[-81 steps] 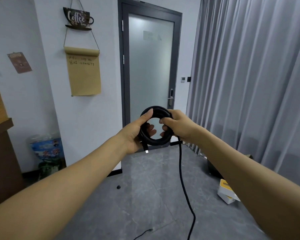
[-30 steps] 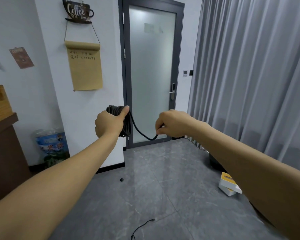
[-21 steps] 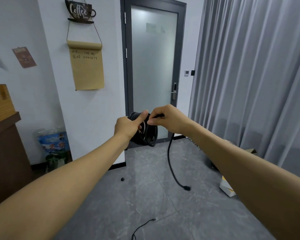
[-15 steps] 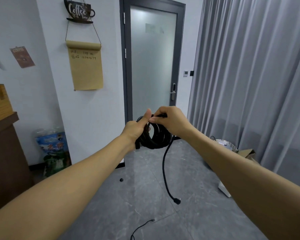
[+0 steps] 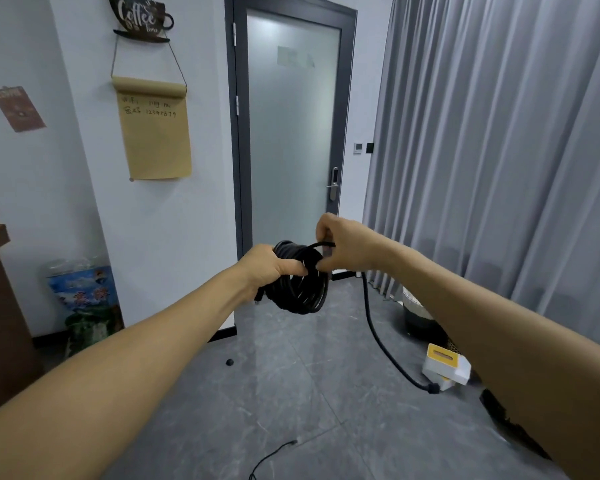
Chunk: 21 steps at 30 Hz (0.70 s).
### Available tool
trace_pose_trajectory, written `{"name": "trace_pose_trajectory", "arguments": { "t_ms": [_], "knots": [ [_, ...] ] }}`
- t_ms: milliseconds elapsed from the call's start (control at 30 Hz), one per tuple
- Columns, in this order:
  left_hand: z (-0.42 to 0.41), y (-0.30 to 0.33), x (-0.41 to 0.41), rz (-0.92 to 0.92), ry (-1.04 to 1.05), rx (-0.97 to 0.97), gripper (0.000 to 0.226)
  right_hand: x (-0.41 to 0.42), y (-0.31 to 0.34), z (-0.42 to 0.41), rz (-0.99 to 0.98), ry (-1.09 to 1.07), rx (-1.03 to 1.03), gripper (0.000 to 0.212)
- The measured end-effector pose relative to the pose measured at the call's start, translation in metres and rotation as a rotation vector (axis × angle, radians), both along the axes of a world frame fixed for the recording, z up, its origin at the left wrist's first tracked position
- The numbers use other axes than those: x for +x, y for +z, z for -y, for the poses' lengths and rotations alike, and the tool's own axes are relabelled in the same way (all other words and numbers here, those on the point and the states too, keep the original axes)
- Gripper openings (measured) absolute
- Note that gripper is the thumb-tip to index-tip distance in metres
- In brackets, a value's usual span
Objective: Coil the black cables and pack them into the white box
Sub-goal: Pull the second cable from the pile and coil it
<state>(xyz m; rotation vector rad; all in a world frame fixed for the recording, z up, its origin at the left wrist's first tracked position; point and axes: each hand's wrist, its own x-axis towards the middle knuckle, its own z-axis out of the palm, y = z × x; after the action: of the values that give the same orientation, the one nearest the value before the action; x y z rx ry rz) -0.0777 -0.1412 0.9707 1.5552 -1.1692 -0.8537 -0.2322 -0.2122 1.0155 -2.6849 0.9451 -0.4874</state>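
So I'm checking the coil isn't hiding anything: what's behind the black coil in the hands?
Behind the black coil are the door frame's base and grey floor, glimpsed through its loops. The left hand and right hand cover its top.

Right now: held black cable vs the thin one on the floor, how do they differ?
The held black cable is thick and mostly coiled; the thin floor cable is far slimmer and uncoiled. The held one is gripped by the left hand, its tail pinched by the right hand; the floor one lies untouched, running out of view. Both are black.
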Motion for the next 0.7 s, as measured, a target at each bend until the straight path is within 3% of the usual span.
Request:
{"name": "trace_pose_trajectory", "arguments": {
  "t_ms": [100, 133, 233, 367, 533, 633, 700],
  "knots": [
    [0.000, 0.008, -0.002, 0.084, -0.093, 0.065, 0.015, 0.005, -0.012, 0.000, -0.139, 0.046, -0.158, 0.065],
    [-0.001, 0.012, -0.003, 0.104, -0.136, 0.094, 0.025, 0.006, -0.015, 0.001, -0.157, 0.052, -0.181, 0.070],
    [-0.006, 0.024, -0.008, 0.202, -0.262, 0.204, 0.033, 0.004, -0.020, 0.001, -0.158, 0.078, -0.199, 0.045],
    [-0.011, 0.032, -0.009, 0.227, -0.328, 0.275, 0.031, 0.005, -0.028, -0.003, -0.076, 0.127, -0.068, 0.009],
    [-0.011, 0.027, -0.014, 0.296, -0.260, 0.184, 0.024, 0.009, -0.034, 0.000, -0.003, 0.051, -0.009, 0.030],
    [-0.010, 0.022, -0.015, 0.366, -0.187, 0.103, 0.018, 0.010, -0.039, 0.005, 0.007, 0.003, -0.013, 0.022],
    [-0.011, 0.016, -0.012, 0.403, -0.168, 0.108, 0.034, 0.008, -0.040, 0.009, 0.037, -0.049, 0.007, 0.012]
  ]
}}
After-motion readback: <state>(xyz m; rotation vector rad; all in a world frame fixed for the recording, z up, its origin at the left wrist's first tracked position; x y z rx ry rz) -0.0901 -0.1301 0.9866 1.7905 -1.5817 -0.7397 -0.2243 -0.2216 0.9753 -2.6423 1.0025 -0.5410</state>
